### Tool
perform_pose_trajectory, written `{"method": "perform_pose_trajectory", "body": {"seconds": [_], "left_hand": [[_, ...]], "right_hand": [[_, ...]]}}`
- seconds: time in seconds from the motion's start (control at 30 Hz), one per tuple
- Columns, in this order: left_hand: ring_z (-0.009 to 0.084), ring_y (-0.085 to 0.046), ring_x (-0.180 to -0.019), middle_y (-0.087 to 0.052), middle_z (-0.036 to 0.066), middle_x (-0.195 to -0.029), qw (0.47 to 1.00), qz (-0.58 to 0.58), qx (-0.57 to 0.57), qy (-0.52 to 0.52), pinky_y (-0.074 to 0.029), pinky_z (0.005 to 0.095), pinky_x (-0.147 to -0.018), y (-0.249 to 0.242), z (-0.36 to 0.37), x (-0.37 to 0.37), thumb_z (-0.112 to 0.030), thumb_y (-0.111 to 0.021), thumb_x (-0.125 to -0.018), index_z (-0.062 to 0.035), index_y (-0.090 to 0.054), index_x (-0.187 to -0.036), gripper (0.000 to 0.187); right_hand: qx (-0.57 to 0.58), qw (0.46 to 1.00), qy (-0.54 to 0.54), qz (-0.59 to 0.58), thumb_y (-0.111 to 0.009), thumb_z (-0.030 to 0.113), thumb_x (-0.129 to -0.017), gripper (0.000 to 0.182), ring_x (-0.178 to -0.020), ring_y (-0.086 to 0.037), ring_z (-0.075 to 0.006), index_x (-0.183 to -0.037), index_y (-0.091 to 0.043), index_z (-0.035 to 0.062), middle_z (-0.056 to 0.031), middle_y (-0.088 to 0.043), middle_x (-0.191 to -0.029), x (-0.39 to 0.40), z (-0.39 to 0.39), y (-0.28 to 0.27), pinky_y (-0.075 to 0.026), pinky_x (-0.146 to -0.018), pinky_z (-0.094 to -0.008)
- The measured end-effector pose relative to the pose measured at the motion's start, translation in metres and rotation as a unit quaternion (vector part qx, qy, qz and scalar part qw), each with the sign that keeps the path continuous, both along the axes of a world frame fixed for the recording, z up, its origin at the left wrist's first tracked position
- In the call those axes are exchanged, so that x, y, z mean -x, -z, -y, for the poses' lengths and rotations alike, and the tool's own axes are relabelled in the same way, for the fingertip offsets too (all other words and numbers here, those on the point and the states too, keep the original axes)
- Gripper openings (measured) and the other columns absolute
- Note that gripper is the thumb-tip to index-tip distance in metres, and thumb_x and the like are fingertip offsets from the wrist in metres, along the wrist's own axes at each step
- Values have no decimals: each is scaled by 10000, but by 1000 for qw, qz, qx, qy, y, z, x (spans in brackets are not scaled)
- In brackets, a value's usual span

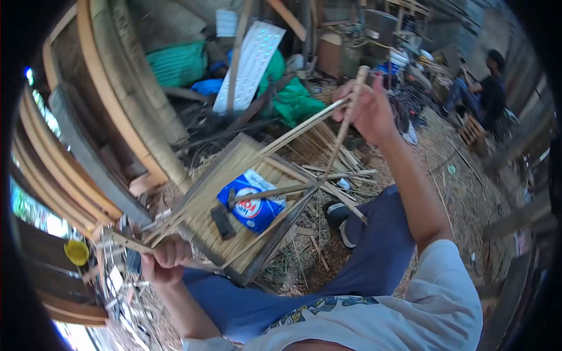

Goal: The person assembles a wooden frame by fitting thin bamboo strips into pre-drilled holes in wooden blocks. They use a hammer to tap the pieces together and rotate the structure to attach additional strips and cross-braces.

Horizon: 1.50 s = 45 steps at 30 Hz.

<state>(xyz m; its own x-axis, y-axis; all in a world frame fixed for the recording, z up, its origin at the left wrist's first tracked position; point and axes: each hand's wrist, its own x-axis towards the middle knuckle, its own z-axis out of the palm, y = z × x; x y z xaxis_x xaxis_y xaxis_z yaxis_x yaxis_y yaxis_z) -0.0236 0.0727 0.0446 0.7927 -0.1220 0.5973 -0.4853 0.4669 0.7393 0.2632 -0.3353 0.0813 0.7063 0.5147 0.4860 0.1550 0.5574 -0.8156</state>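
Observation:
My left hand (168, 260) is closed round the end of a light wooden strip, beside the lower left corner of a slatted bamboo panel (202, 202). Up at the right, my right hand (370, 112) grips a thin bamboo strip (341, 131) that slants downward, one finger raised. Long pale strips (293, 133) run between the two hands across the panel; how they join at each end I cannot make out. On the panel lie a blue printed packet (264, 212), a hammer (272, 192) with its handle across the packet, and a dark block (222, 222).
Cut bamboo strips (325, 146) are piled past the panel, with shavings on the ground. Curved wooden pieces (111, 105) lean at the left. Green sacking (295, 102) and a white perforated sheet (252, 64) stand behind. Another person (489, 90) sits at the far right.

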Motion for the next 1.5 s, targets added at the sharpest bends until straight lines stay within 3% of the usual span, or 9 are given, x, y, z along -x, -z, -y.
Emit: {"method": "perform_pose_trajectory", "body": {"seconds": [0.17,0.3,0.37,0.47,0.6,0.7,0.83,0.97,1.5], "left_hand": [[190,-489,-670,-535,102,-803,950,-59,-147,-269,-444,316,-635,-23,-11,16,-623,-360,-1020,-30,-521,-1083,618],[171,-466,-817,-444,59,-897,933,65,-141,-325,-397,307,-746,-70,15,-6,-705,-534,-916,-43,-455,-1074,685],[157,-446,-756,-421,41,-828,906,75,-167,-381,-384,305,-701,-83,34,-8,-557,-603,-952,-37,-458,-998,542],[135,-404,-644,-383,5,-624,914,74,-132,-377,-364,295,-634,-98,53,-5,-356,-601,-997,-54,-442,-879,361],[119,-375,-622,-377,-33,-612,889,150,-189,-389,-361,306,-629,-101,27,-14,-375,-624,-976,-84,-436,-867,364],[112,-378,-574,-369,-46,-587,889,201,-192,-364,-336,293,-570,-95,16,-23,-596,-607,-937,-77,-445,-841,552],[93,-312,-483,-316,-56,-549,914,174,-128,-344,-273,263,-479,-97,27,-24,-845,-281,-897,-54,-440,-756,818],[86,-295,-491,-300,-50,-542,942,187,-82,-267,-233,259,-479,-96,32,-35,-836,-114,-911,-48,-447,-730,874],[106,-250,-489,-300,-46,-521,952,102,-99,-271,-212,270,-488,-99,47,-35,-719,-6,-980,-91,-395,-661,804]], "right_hand": [[17,999,25,-10,-333,615,-1032,622,-746,-621,-217,-968,-600,57,-96,-630,-880,-1,1,-4,-487,-685,-336],[10,997,19,78,-430,528,-1033,493,-771,-611,-204,-897,-571,76,-103,-625,-882,-21,-5,-5,-488,-690,-349],[-6,995,5,95,-491,496,-1005,448,-750,-581,-196,-859,-539,75,-89,-587,-836,-22,-14,-12,-470,-693,-347],[-44,990,-83,104,-500,489,-997,456,-702,-527,-179,-790,-496,82,-59,-531,-771,-27,-25,-27,-434,-668,-327],[-45,981,-153,108,-433,473,-1026,490,-579,-361,-126,-692,-414,115,12,-379,-636,-41,-29,-36,-303,-544,-276],[-39,978,-167,120,-405,519,-1031,528,-571,-351,-127,-686,-412,119,18,-369,-624,-42,-32,-37,-293,-538,-283],[-53,973,-181,130,-403,569,-1016,562,-546,-313,-118,-671,-391,126,26,-364,-612,-32,-28,-41,-247,-529,-292],[-49,971,-187,138,-428,592,-1003,579,-532,-291,-108,-651,-389,134,32,-356,-587,-31,-23,-40,-232,-530,-301],[-47,966,-228,116,-429,472,-1043,567,-506,-258,-94,-582,-380,146,39,-343,-530,-43,-15,-39,-217,-523,-296]]}}
